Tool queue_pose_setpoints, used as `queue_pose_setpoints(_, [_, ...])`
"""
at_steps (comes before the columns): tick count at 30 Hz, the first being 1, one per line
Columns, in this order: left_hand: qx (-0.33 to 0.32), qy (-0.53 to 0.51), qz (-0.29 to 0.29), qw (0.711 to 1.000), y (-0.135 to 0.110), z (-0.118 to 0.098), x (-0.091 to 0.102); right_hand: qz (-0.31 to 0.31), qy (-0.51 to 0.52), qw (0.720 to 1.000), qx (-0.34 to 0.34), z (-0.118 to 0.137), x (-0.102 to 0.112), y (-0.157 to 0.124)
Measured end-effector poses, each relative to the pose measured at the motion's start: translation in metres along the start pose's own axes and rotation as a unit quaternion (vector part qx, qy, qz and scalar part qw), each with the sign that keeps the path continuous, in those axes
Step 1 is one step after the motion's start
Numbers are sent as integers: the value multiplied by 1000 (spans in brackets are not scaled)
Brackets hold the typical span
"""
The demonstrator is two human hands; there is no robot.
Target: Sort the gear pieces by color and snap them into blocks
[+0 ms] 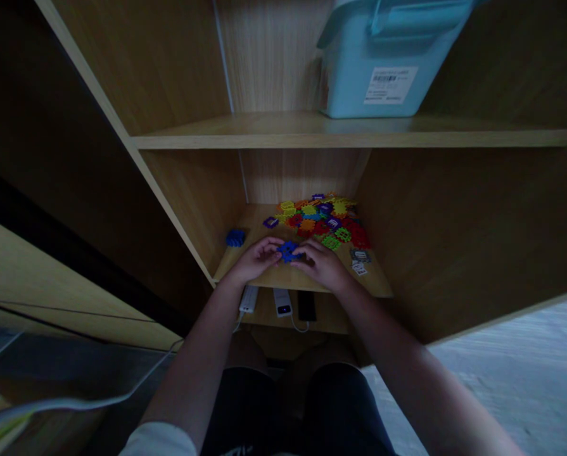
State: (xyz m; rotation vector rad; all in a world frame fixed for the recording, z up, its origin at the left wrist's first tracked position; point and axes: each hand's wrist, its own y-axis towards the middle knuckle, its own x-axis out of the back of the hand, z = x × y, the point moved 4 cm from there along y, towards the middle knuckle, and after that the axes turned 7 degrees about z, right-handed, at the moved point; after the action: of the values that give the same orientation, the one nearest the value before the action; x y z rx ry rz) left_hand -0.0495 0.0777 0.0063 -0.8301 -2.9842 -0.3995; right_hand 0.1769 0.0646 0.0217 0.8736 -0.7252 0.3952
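Observation:
A blue plastic gear-shaped piece (pixel 289 251) is held over the front part of the shelf board (pixel 283 276). My left hand (pixel 261 258) pinches its left edge, and my right hand (pixel 322 263) grips its right side with thumb and fingers. Whether it is one piece or several joined ones, I cannot tell. To the left on the board sits a small blue stack of similar pieces (pixel 235 238). Behind my hands spreads a pile of mixed yellow, orange, red, green and purple pieces (pixel 318 221). A single purple piece (pixel 270 222) lies at the pile's left.
A light blue lidded bin (pixel 382 69) stands on the upper shelf (pixel 273 136). Small grey and white cards or pieces (pixel 360 262) lie at the front right. Below the board are a white power strip (pixel 249 299), a white device with a cable (pixel 282 303) and a black phone-like object (pixel 306 306).

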Motion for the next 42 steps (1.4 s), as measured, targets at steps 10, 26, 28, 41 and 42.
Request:
queue_pose_setpoints(10, [6, 12, -11, 1000, 0, 2, 3, -7, 23, 1000, 7, -2, 1, 2])
queue_pose_setpoints(26, [17, 7, -5, 1000, -3, -1, -1, -22, 31, 999, -13, -3, 2, 3])
queue_pose_setpoints(28, [19, 22, 11, 1000, -3, -2, -3, -14, 24, 999, -18, -3, 1, 3])
queue_pose_setpoints(41, [-15, -3, -97, 995, -2, -4, 7, -9, -21, 1000, -15, 8, 4, 0])
queue_pose_setpoints(42, [-12, 10, -97, 995, -3, -4, 7, -4, -17, 1000, -14, 9, 4, 0])
